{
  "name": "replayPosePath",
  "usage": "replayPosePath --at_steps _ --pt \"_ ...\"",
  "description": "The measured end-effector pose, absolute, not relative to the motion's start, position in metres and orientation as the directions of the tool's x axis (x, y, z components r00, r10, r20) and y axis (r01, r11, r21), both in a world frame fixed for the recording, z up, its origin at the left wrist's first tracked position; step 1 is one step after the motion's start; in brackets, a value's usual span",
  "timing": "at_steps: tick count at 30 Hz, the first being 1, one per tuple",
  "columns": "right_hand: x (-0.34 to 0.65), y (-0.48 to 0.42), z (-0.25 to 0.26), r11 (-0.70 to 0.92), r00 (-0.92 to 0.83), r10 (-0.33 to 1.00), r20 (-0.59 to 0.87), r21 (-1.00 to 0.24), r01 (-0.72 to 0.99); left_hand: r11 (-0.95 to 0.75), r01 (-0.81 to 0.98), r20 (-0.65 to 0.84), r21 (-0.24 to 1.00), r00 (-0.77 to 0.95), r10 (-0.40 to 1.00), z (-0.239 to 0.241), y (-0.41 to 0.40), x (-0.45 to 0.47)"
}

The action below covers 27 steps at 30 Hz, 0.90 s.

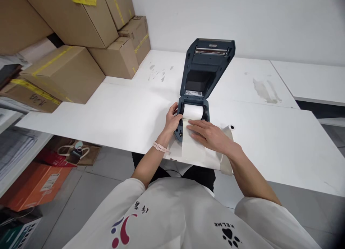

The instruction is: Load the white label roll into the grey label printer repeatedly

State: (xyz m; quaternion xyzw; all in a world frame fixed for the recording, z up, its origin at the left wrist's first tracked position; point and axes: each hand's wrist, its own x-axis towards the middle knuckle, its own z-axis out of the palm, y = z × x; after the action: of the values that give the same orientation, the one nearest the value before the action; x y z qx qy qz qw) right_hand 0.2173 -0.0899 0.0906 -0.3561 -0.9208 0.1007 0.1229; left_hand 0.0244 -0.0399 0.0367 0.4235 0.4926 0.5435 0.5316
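A dark blue label printer (201, 74) stands on the white table (121, 112) with its lid swung up and back. A white paper roll (193, 111) lies in its bay, and a strip of paper (192, 148) runs out toward me over the table edge. My left hand (173, 120) grips the printer's left side, thumb by the roll. My right hand (207, 134) lies flat, fingers stretched, pressing on the strip just in front of the roll.
Cardboard boxes (67, 73) with yellow tape are stacked at the table's back left. A second white table (309, 82) adjoins at the right. Orange boxes (32, 186) and a bag (72, 153) sit on the floor at the left.
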Motion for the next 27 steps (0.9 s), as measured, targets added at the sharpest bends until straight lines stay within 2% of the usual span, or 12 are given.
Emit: replayPosePath --at_steps 5,8,10,12,14,15,17,20,22,24,25,27 --pt "0.217 -0.091 0.092 0.699 -0.703 0.694 0.152 -0.372 0.610 0.031 -0.164 -0.042 0.986 -0.063 0.997 0.036 -0.040 0.024" --pt "0.234 -0.090 0.097 0.627 -0.669 0.718 0.192 -0.594 0.504 0.024 -0.159 -0.033 0.987 -0.052 0.998 0.036 -0.040 0.023" --pt "0.256 -0.087 0.094 0.476 -0.446 0.853 0.272 -0.754 0.452 0.030 -0.145 -0.036 0.989 -0.041 0.998 0.035 -0.040 0.022" --pt "0.283 -0.081 0.084 0.310 -0.062 0.947 0.314 -0.848 0.430 0.035 -0.131 -0.039 0.991 -0.028 0.999 0.032 -0.038 0.021" --pt "0.308 -0.076 0.067 0.192 0.222 0.925 0.307 -0.885 0.424 0.031 -0.118 -0.034 0.993 -0.028 0.999 0.028 -0.035 0.021" --pt "0.317 -0.074 0.058 0.155 0.286 0.912 0.293 -0.893 0.422 0.027 -0.109 -0.031 0.994 -0.036 0.999 0.026 -0.034 0.021" --pt "0.329 -0.071 0.044 0.106 0.316 0.915 0.250 -0.906 0.409 0.021 -0.085 -0.025 0.996 -0.050 0.998 0.022 -0.031 0.021" --pt "0.327 -0.065 0.042 0.094 0.234 0.953 0.193 -0.921 0.378 0.025 -0.020 -0.026 0.999 -0.041 0.999 0.023 -0.033 0.019" --pt "0.317 -0.057 0.051 0.140 0.152 0.965 0.211 -0.914 0.382 0.024 0.110 -0.017 0.994 -0.063 0.998 0.030 -0.040 0.018" --pt "0.305 -0.046 0.066 0.207 0.086 0.961 0.262 -0.892 0.403 -0.046 0.322 0.074 0.945 -0.076 0.994 0.043 -0.053 0.019" --pt "0.299 -0.041 0.074 0.241 0.057 0.956 0.289 -0.878 0.414 -0.122 0.434 0.152 0.893 -0.035 0.988 0.050 -0.060 0.020" --pt "0.289 -0.030 0.088 0.298 -0.001 0.944 0.329 -0.853 0.429 -0.322 0.589 0.256 0.741 0.195 0.947 0.065 -0.075 0.025"
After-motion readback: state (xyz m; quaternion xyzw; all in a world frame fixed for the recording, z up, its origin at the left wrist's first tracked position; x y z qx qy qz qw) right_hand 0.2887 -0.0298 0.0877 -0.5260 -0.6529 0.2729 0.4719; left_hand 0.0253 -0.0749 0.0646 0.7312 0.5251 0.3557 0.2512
